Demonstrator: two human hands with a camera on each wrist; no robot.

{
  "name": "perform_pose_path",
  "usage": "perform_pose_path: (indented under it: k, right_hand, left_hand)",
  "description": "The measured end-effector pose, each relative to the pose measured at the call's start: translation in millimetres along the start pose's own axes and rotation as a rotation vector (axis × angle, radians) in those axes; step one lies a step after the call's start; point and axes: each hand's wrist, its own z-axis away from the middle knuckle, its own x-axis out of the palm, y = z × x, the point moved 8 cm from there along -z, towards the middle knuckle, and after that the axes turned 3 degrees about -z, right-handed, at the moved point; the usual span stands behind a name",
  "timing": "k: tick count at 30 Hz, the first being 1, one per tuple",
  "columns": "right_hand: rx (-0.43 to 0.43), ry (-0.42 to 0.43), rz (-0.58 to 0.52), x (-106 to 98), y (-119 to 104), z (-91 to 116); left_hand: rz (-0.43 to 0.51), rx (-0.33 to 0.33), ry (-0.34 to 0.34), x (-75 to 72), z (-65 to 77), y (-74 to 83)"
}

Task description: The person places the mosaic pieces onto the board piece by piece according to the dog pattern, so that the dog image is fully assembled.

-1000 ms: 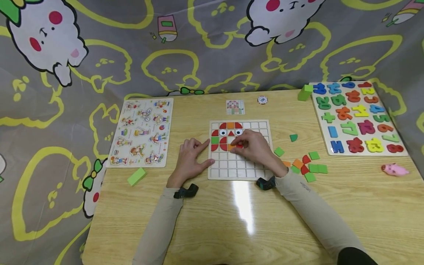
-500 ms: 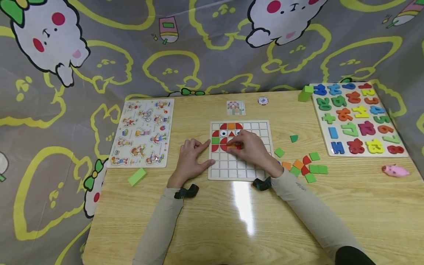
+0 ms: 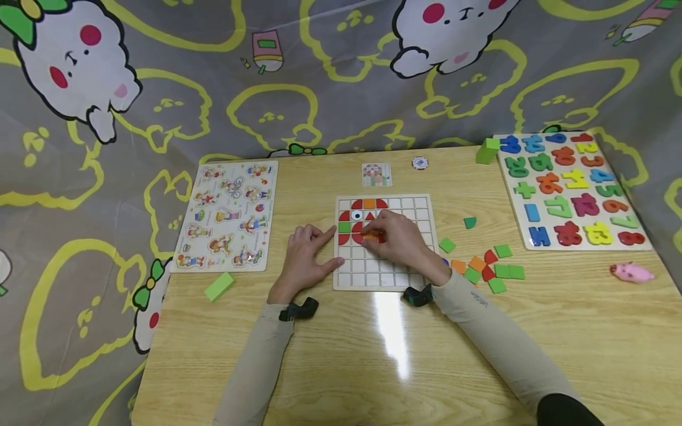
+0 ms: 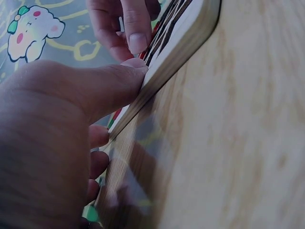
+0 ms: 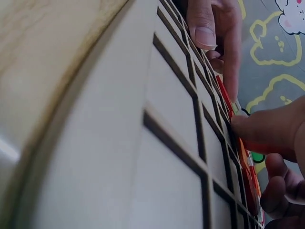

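A white grid board [image 3: 373, 283] lies on the table, its upper-left cells filled with red, orange and green tiles and a round eye tile [image 3: 357, 216]. My left hand [image 3: 306, 257] rests at the board's left edge, thumb and index finger spread and touching it. In the left wrist view the thumb [image 4: 112, 86] lies against the board's rim. Over the board's middle, my right hand [image 3: 399, 236] pinches an orange tile [image 3: 371, 237] low at the grid, beside red quarter-round tiles. The fingers partly hide that tile and the cells under the palm.
Loose green, orange and red tiles [image 3: 487, 269] lie right of the board. A picture card [image 3: 376, 174] and a poker chip [image 3: 420, 163] are behind it. Number board [image 3: 581, 195], pink pig [image 3: 631, 272], figure puzzle [image 3: 226, 216] and green blocks [image 3: 219, 287] stand around.
My right hand has shifted slightly left over the board with the orange tile, covering the right eye tile. The left hand stays at the board's edge.
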Motion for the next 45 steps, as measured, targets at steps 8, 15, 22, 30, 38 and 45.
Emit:
perform_pose_path:
  k: [8, 15, 22, 30, 38, 45]
  right_hand:
    - [0.001, 0.117, -0.070, -54, 39, 25]
    - [0.173, 0.162, 0.028, -113, 106, 69]
    - [0.115, -0.006, 0.042, -101, 108, 83]
    - [0.103, -0.055, -0.019, -88, 98, 90]
    - [0.235, 0.038, 0.106, -110, 117, 102]
    - [0.211, 0.145, 0.002, -120, 121, 110]
  left_hand:
    - [0.007, 0.006, -0.002, 3.4, -0.3, 1.7]
    - [0.006, 0.005, 0.011, 0.5, 1.8, -1.5]
    - [0.032, -0.001, 0.018, -1.0, 5.6, -4.4]
    - [0.036, 0.013, 0.025, 3.0, 4.1, -0.6]
    - [0.015, 0.017, 0.012, 2.3, 0.5, 1.2]
    - [0.017, 0.019, 0.012, 1.7, 1.1, -0.2]
